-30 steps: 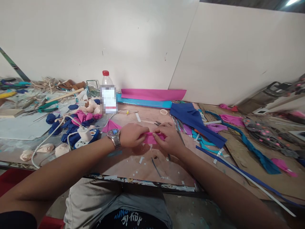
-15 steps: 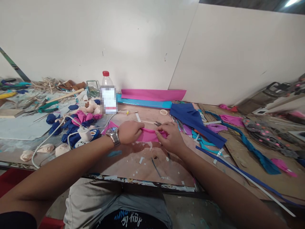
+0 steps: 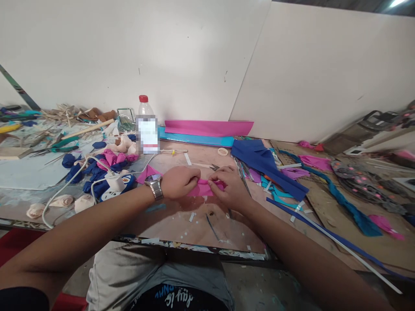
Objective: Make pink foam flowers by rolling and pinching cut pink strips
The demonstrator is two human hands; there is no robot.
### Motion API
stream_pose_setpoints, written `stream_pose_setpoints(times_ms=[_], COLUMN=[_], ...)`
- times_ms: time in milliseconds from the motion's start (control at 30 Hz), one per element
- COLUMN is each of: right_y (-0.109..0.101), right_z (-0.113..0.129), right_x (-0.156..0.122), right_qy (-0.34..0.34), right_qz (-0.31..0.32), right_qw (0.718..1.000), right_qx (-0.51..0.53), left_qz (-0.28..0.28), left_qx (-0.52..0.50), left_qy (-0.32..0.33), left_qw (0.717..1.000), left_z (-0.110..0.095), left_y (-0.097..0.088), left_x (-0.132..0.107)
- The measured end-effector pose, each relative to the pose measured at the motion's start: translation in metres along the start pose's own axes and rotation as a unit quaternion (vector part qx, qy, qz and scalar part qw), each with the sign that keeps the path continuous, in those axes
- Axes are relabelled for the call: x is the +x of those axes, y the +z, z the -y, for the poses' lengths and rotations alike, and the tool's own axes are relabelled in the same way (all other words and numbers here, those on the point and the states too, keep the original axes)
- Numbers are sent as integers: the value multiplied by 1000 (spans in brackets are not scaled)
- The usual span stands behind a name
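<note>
A strip of bright pink fabric (image 3: 201, 189) is stretched between my two hands, just above the wooden work surface (image 3: 181, 224). My left hand (image 3: 180, 181), with a metal-banded watch (image 3: 154, 185) at the wrist, is closed on the strip's upper edge. From the other side, my right hand (image 3: 228, 185) pinches the same edge between thumb and fingers. A pointed pink end of the fabric (image 3: 147, 173) shows behind the left wrist. Just beyond the right fingers lie the tips of a metal tool (image 3: 214, 167), its rest hidden by that hand.
Fabric rosettes (image 3: 113, 162), a white charger (image 3: 115, 181) and cables crowd the left. A red-capped bottle (image 3: 145, 106) stands behind a phone (image 3: 148, 134). Blue cloth (image 3: 259, 160) and a long white stick (image 3: 353, 248) lie right. A cream tape ring (image 3: 222, 151) sits at the back.
My hands have drawn slightly closer together along the pink fabric. The left hand has shifted a little to the right, and the right hand slightly left.
</note>
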State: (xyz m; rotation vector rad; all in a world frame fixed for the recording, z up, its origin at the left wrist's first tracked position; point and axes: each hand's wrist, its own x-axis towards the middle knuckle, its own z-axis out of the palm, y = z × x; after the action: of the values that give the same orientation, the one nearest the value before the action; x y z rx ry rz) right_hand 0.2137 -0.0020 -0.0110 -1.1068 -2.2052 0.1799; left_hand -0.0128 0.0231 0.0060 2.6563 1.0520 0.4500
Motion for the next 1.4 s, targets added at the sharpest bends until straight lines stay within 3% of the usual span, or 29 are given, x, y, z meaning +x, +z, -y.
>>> stream_pose_setpoints(times_ms=[467,900,1133,1267,1400], right_y=[0,-1,-3,-3,-3], right_z=[5,6,1,-3,-7], right_x=[-1,-1,0,1,2], right_qy=[-18,-19,7,41,68], right_qz=[41,28,1,-18,-32], right_qw=[999,999,1000,999,997], right_qx=[17,14,3,-18,-33], left_qz=[43,69,70,38,38], left_qx=[-122,-173,-40,81,134], left_qy=[41,1,0,-55,-93], left_qw=[991,982,997,995,986], left_z=[-1,-2,-2,4,13], left_y=[1,-1,-6,-2,-1], left_x=[-1,2,0,2,4])
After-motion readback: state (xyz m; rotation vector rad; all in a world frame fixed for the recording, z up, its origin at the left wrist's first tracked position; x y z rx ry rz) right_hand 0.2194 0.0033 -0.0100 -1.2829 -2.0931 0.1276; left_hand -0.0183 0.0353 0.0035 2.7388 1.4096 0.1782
